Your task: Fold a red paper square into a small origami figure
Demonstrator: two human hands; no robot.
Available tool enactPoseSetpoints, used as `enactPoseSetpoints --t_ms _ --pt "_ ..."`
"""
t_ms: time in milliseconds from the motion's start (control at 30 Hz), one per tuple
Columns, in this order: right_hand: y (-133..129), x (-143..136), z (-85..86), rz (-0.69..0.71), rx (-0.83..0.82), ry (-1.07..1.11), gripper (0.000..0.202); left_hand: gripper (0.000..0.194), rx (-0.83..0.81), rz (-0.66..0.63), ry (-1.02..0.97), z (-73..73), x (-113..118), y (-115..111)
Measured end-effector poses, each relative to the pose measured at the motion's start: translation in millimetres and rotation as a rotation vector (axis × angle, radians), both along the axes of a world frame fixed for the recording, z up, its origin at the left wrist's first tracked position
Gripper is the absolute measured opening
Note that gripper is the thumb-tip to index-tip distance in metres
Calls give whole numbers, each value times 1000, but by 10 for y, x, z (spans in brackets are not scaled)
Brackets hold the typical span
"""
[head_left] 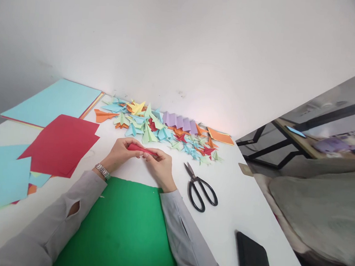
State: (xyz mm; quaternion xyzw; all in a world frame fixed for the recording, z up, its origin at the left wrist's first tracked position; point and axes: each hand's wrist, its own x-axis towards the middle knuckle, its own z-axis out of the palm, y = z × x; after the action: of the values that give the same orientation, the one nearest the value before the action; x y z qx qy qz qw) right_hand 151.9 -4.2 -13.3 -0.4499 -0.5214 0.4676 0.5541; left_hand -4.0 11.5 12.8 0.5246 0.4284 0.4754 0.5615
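Note:
Between my two hands is a narrow folded piece of red paper (pixel 138 147), held above the white table just past the green mat (pixel 127 223). My left hand (pixel 123 151) pinches its left end, thumb along the near side. The fingers of my right hand (pixel 161 166) close on its right end. Both thumbs nearly meet at the middle of the paper. Behind my hands lies a heap of small folded paper planes (pixel 148 135) in several colours. Black-handled scissors (pixel 198 186) rest to the right of my right forearm, tips pointing away.
Red sheets (pixel 62 144) and loose blue squares (pixel 4 181) lie on the left. A stack of large blue paper (pixel 54 100) sits behind them. Purple pleated paper (pixel 181 122) and an orange pad (pixel 222 136) are near the wall. A black flat object (pixel 253 260) lies front right.

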Motion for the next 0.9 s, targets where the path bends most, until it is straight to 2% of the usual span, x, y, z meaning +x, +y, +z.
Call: enactPoseSetpoints --t_ms 267,900 --pt "-2 7 21 -15 -16 1 17 18 45 39 98 -11 1 0" --pt "-22 8 28 -24 37 -23 9 20 38 -5 12 1 4 -11"
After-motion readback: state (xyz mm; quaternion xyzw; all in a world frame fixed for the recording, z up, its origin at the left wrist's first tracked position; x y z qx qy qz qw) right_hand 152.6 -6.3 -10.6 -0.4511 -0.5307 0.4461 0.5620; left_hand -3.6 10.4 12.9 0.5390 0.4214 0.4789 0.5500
